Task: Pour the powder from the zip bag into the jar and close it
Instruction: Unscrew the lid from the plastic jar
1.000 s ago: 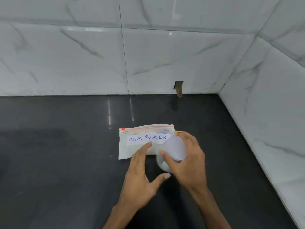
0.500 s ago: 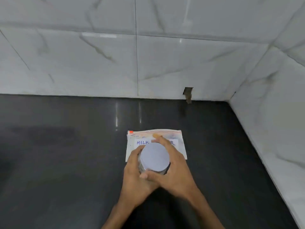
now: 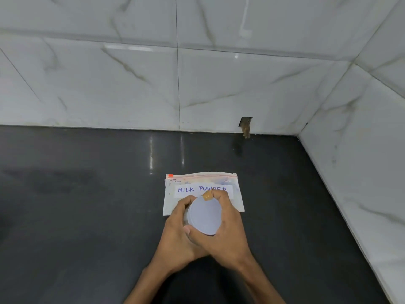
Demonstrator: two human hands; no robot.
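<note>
A clear zip bag (image 3: 173,200) labelled "MILK POWDER" lies flat on the dark countertop, its zip strip on the far side. Just in front of it is a small jar, most of its body hidden, topped by a pale lilac lid (image 3: 205,216). My left hand (image 3: 175,233) wraps around the jar's body from the left. My right hand (image 3: 228,233) grips the lid's rim, thumb at the near edge and fingers at the far edge. One right finger wears a tan plaster.
The dark glossy countertop (image 3: 87,216) runs to white marble-tiled walls (image 3: 131,88) at the back and on the right. A small hole in the back wall (image 3: 246,126) sits near the corner.
My left hand went from open beside the jar to wrapped around it. My right hand stayed on the lid and turned slightly. The camera view shifted a little.
</note>
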